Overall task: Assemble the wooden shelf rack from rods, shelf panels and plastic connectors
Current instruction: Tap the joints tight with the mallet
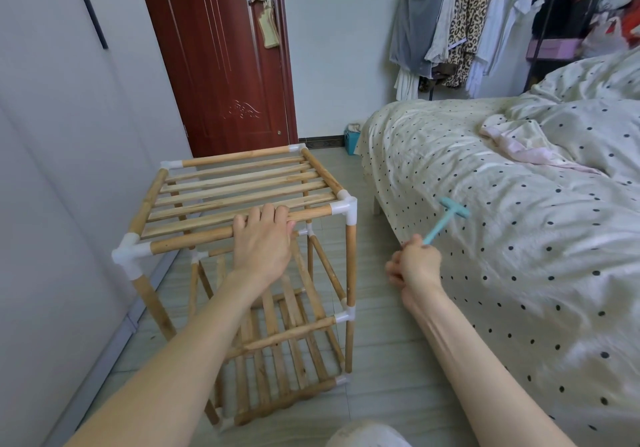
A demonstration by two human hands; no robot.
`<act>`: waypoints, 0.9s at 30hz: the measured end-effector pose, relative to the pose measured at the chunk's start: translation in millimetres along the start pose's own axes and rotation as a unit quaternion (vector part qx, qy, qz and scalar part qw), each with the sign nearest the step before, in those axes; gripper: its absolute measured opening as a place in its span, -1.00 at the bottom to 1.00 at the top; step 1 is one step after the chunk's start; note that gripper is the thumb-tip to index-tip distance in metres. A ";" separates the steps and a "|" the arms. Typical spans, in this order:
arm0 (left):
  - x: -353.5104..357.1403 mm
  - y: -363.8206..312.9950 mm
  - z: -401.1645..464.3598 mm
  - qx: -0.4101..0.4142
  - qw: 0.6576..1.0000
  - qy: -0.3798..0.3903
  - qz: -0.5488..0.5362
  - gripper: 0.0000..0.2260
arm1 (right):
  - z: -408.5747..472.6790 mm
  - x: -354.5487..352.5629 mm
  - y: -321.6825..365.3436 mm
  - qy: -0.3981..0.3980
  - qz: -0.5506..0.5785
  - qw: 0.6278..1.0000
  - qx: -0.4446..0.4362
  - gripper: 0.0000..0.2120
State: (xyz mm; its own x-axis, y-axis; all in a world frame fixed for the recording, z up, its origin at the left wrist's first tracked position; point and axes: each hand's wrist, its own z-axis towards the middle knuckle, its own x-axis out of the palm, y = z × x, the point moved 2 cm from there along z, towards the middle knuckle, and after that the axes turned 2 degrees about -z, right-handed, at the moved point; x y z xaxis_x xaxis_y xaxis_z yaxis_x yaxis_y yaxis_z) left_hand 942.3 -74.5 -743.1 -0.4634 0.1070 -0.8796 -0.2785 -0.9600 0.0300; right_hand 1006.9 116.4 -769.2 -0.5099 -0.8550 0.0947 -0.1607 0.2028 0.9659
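Two hands show; the left hand [264, 242] grips the front top rod [194, 240] of the wooden shelf rack [242, 266] standing on the floor beside the bed [519, 221]; the right hand [414, 266] holds what looks like a small blue plastic mallet [446, 218], blurred, raised near the white corner connector [344, 209].

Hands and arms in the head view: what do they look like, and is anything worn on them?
Both the left hand and the right hand are bare, with no gloves. Both forearms are uncovered right to the bottom edge of the frame; no sleeves, watch or bracelet show. No rings are visible on the fingers.
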 end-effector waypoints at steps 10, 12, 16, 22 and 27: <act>-9.7 5.5 12.6 -0.007 0.989 0.105 -0.103 -0.66 | -23.1 18.2 0.3 0.130 -0.050 0.989 -0.055 -0.73; -17.2 16.2 9.8 0.013 0.977 0.150 -0.152 -0.64 | -22.4 27.2 8.0 0.104 -0.010 0.991 -0.078 -0.72; -30.8 79.7 -5.4 0.001 0.992 0.112 -0.064 -0.61 | -30.7 65.6 13.1 0.164 0.072 0.984 -0.012 -0.78; -41.4 166.9 -41.3 -0.100 0.981 0.112 -0.125 -0.62 | -32.2 125.5 36.8 0.204 0.181 0.959 0.080 -0.80; -49.2 144.6 -51.2 -0.018 0.992 0.115 -0.048 -0.40 | -10.1 132.4 56.9 0.159 0.257 0.947 0.111 -0.85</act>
State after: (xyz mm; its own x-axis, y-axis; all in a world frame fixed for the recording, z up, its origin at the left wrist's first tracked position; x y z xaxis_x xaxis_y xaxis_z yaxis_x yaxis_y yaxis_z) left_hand 967.9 -231.8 -719.8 -0.2313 0.1401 -0.9627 -0.2799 -0.9573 -0.0721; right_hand 938.7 10.0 -699.2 -0.2942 -0.7092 0.6408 -0.1512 0.6965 0.7014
